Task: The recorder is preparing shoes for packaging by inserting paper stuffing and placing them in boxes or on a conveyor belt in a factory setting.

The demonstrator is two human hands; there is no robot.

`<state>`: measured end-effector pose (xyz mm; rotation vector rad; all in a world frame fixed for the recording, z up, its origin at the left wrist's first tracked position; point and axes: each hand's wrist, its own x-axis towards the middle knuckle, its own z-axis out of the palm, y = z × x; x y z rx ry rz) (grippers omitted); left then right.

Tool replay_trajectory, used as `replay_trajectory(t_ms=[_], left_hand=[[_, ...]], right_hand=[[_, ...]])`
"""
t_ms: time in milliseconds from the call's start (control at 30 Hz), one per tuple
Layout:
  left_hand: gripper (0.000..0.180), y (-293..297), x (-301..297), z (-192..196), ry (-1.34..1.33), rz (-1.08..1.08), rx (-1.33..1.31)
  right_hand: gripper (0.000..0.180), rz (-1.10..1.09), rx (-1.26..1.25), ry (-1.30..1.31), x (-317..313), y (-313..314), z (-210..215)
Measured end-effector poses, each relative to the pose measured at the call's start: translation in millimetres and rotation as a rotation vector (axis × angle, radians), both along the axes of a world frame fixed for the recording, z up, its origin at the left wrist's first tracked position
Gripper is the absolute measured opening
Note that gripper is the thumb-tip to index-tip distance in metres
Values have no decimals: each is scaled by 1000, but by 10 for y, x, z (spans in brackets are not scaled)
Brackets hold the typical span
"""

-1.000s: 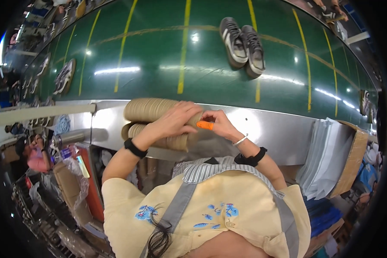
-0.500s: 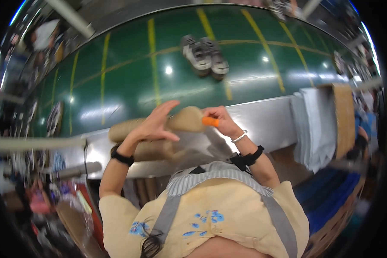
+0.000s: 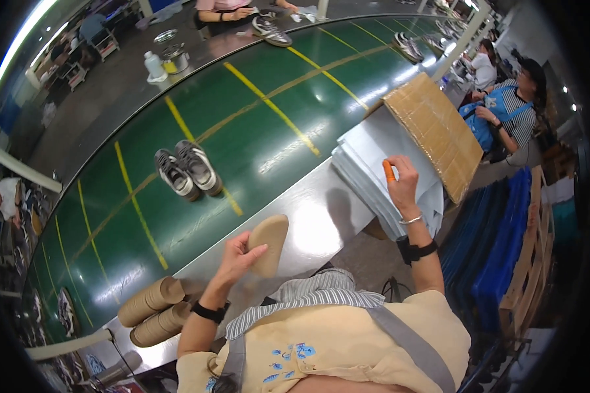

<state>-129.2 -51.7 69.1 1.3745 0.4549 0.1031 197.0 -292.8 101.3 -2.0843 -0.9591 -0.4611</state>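
My left hand (image 3: 233,259) is closed on a tan, rounded shoe insert (image 3: 269,245), thumb across its face, above the metal worktop (image 3: 308,229). My right hand (image 3: 404,180) is over a stack of pale blue-white paper sheets (image 3: 367,160), with an orange cover (image 3: 389,171) on its thumb. That thumb stands apart from the bent fingers, and nothing shows between them. Two nested stacks of tan inserts (image 3: 152,301) lie on the worktop left of my left hand.
A green conveyor belt (image 3: 262,154) with yellow lines runs beyond the worktop, carrying a pair of dark sneakers (image 3: 187,169). A cardboard sheet (image 3: 432,131) stands behind the paper. One person (image 3: 226,6) handles a shoe across the belt; another (image 3: 511,105) is at the right.
The view has swung right. My right hand has let go of the insert and moved right to the paper stack. My left hand has left the nested stacks and now holds the insert.
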Motion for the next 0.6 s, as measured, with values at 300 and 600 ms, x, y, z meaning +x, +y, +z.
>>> replay_trajectory(t_ms=[300, 600], left_hand=[[27, -932, 895, -485, 96, -139, -241], [34, -1092, 1509, -684, -16, 19, -327]], right_hand=[[73, -520, -511, -183, 576, -719, -681], [42, -328, -240, 109, 1249, -751, -1100]])
